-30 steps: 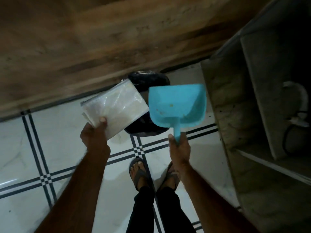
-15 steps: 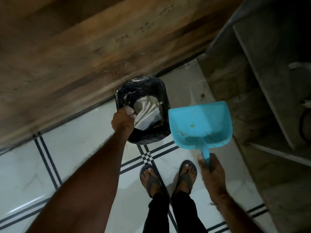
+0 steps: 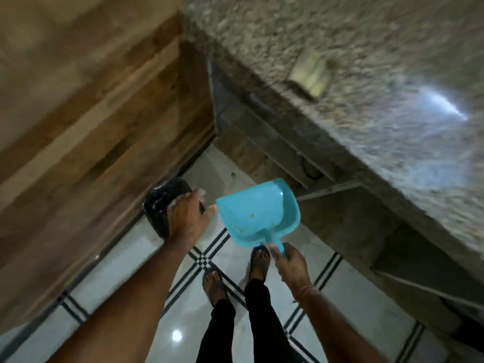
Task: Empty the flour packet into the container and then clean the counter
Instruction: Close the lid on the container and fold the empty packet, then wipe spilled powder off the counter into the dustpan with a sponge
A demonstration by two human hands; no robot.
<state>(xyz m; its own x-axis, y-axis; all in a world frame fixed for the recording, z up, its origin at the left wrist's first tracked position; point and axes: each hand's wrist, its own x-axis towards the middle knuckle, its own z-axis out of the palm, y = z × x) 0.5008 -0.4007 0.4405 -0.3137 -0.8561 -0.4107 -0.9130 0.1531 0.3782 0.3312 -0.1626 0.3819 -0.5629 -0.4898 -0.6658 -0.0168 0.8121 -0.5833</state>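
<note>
A blue plastic dustpan (image 3: 258, 209) hangs above the floor, its handle gripped by my right hand (image 3: 289, 263). My left hand (image 3: 190, 214) hovers over the black bin (image 3: 163, 205) on the floor, fingers spread and holding nothing. The hand hides most of the bin's opening, so the flour packet cannot be seen. The granite counter (image 3: 340, 74) fills the upper right, blurred by motion.
A wooden panel (image 3: 91, 113) runs along the left behind the bin. Open shelves (image 3: 288, 153) sit under the counter on the right. A yellowish sponge-like thing (image 3: 310, 76) lies on the counter. My feet in sandals (image 3: 235, 273) stand on white tiles with dark lines.
My left hand dropped the empty packet into the bin and now hovers over it with nothing in it. The view swung up and right, bringing the counter into sight. The dustpan stays in my right hand.
</note>
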